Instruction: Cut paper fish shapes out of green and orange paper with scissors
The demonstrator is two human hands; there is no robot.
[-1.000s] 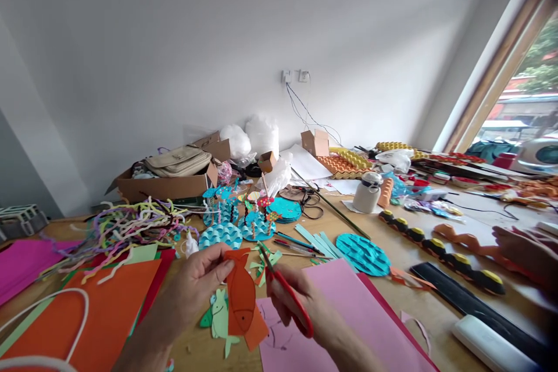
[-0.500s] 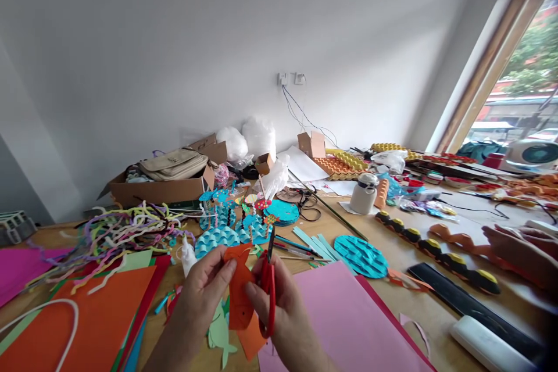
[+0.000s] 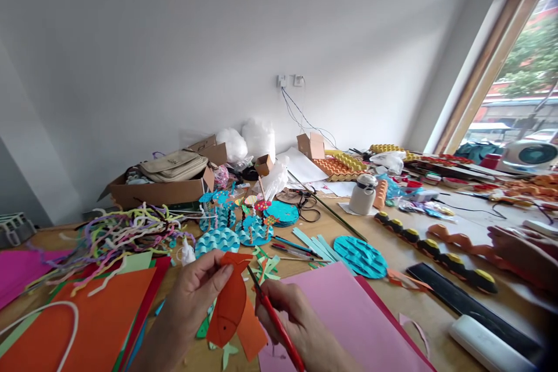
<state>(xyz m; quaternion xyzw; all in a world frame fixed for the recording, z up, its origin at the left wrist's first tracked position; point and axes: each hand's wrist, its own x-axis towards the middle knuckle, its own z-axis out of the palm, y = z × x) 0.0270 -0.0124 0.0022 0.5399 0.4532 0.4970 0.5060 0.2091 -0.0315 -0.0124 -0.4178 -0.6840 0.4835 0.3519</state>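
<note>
My left hand [image 3: 198,290] pinches the top of an orange paper piece [image 3: 229,302] with a fish outline and an eye dot drawn on it. Red-handled scissors [image 3: 275,319] are gripped in my right hand [image 3: 292,314], their blades pointing up and left beside the upper right edge of that paper. Under the hands lie another orange paper piece [image 3: 251,331] and a pale green paper cutout [image 3: 228,354], partly covered. Several green paper scraps [image 3: 265,267] are scattered just beyond the blades.
Pink paper [image 3: 331,308] lies at right, orange sheets [image 3: 100,308] at left. Behind are pipe cleaners [image 3: 135,226], a glue bottle [image 3: 187,253], blue discs [image 3: 361,256] and a white jar [image 3: 363,195]. At far right, another person's hand [image 3: 518,250] is above the table.
My right hand has turned the scissors, so the blades now lean left toward the paper and the handles point down right. The orange paper has swung left, showing its drawn outline.
</note>
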